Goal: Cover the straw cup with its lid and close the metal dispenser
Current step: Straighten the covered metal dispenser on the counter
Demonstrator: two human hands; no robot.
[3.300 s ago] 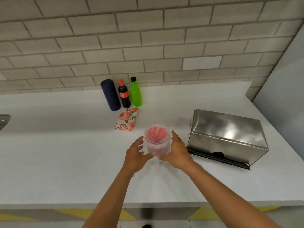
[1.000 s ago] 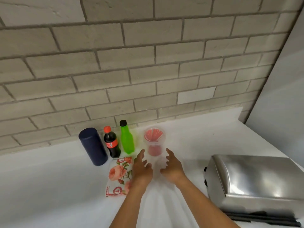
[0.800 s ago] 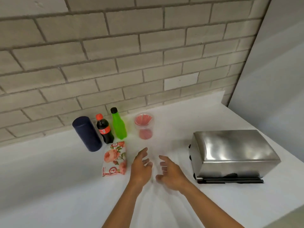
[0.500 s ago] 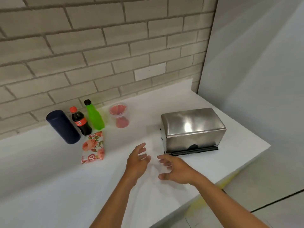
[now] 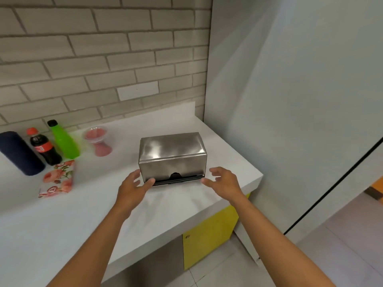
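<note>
Both hands have come off the cup and are now reaching for the dispenser. Left hand is spreading open, its thumb touching the dispenser's lower left corner; right hand is hovering open just off the lower right corner, gripping nothing. Dispenser is sitting near the counter's right end, a dark slot showing along its front bottom edge. Cup is standing back by the wall, lidded, holding pink straws, beside the green bottle, cola bottle and dark cylinder.
</note>
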